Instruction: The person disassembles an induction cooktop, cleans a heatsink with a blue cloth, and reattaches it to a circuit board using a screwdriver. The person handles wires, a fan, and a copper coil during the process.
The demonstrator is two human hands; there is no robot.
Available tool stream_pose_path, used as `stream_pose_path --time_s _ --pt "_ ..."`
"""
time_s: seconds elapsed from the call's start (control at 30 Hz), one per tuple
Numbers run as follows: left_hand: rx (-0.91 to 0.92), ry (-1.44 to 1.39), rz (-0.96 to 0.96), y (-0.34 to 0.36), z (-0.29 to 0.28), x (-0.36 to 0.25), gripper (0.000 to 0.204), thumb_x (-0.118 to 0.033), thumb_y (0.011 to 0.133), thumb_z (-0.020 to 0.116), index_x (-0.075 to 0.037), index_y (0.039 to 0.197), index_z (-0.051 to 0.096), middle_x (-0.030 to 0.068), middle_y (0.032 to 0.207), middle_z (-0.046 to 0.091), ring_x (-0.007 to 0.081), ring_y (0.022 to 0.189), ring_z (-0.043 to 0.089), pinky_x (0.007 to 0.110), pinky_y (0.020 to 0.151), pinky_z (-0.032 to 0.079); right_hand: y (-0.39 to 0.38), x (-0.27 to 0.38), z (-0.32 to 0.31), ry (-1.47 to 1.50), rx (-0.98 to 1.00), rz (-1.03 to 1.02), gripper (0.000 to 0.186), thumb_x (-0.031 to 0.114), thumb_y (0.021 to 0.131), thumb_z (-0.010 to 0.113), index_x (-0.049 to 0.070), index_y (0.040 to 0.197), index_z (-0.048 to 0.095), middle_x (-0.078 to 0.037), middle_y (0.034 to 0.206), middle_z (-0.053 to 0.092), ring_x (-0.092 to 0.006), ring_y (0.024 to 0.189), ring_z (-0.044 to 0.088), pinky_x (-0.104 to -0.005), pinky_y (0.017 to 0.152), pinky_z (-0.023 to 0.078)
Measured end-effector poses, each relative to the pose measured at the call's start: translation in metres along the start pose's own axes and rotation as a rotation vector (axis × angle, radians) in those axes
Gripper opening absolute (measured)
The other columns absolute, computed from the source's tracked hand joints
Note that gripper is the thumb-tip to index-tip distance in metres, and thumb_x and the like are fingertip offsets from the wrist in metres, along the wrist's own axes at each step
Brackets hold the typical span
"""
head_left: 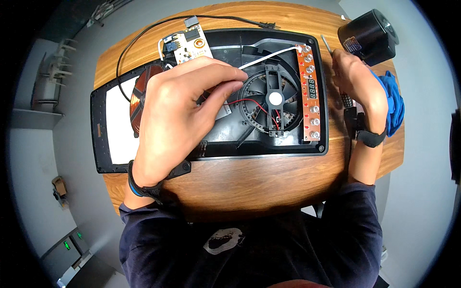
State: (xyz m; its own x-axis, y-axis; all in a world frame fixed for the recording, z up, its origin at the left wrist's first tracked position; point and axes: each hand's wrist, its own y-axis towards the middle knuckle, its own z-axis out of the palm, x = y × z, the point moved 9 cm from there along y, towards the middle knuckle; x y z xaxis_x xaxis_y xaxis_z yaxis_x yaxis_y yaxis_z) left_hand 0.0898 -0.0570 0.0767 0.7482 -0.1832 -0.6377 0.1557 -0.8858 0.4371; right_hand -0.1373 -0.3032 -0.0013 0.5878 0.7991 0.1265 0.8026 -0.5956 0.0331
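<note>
An opened induction cooker base [225,152] lies on the wooden table, with a black fan [288,91], a copper coil [141,103] and an orange display board [307,86] in view. My left hand [177,105] is over its middle, thumb and index finger closed close together. Beside those fingertips a white cable [269,56] runs to the display board; whatever they pinch is hidden. At the right, my right hand [357,79] curls its fingers at a slim grey metal tool [326,43], whose tip shows beyond them. A pale circuit board [194,45] stands partly behind my left hand.
A black cylindrical container [369,36] is at the table's back right corner. Blue cloth [396,103] lies by my right wrist. A black power cord [158,29] loops along the back, its plug [268,25] near the far edge. Thin red wires [252,101] cross the fan.
</note>
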Motion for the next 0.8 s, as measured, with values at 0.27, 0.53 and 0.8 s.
stream_pose_path --time_s 0.27,0.53,0.8 --pt "-0.002 -0.044 -0.103 -0.001 -0.002 0.007 0.013 0.002 0.096 0.089 -0.001 0.108 0.085 0.0056 0.100 0.084 0.0120 0.087 0.078 0.027 0.080 0.061 -0.007 0.091 -0.061 0.161 -0.288 -0.361 0.024 -0.015 0.100 0.065 0.000 0.115 0.053 -0.017 0.109 0.056 -0.0394 0.097 0.058 -0.0440 0.090 0.053" --pt "-0.029 -0.041 -0.121 -0.001 -0.002 0.012 0.014 0.000 0.096 0.090 0.000 0.107 0.082 0.0045 0.099 0.084 0.0101 0.088 0.079 0.026 0.083 0.063 -0.019 0.143 -0.057 0.371 -0.071 -0.514 0.031 -0.006 0.100 0.076 0.002 0.128 0.065 -0.016 0.121 0.070 -0.0371 0.104 0.073 -0.0423 0.088 0.060" --pt "-0.044 -0.042 -0.145 -0.002 -0.002 0.015 0.016 0.000 0.095 0.092 0.001 0.104 0.079 0.0036 0.097 0.084 0.0078 0.086 0.078 0.025 0.082 0.063 -0.021 0.145 -0.057 0.350 -0.029 -0.527 0.030 0.000 0.098 0.077 0.003 0.126 0.068 -0.017 0.114 0.072 -0.0385 0.099 0.075 -0.0444 0.083 0.061"
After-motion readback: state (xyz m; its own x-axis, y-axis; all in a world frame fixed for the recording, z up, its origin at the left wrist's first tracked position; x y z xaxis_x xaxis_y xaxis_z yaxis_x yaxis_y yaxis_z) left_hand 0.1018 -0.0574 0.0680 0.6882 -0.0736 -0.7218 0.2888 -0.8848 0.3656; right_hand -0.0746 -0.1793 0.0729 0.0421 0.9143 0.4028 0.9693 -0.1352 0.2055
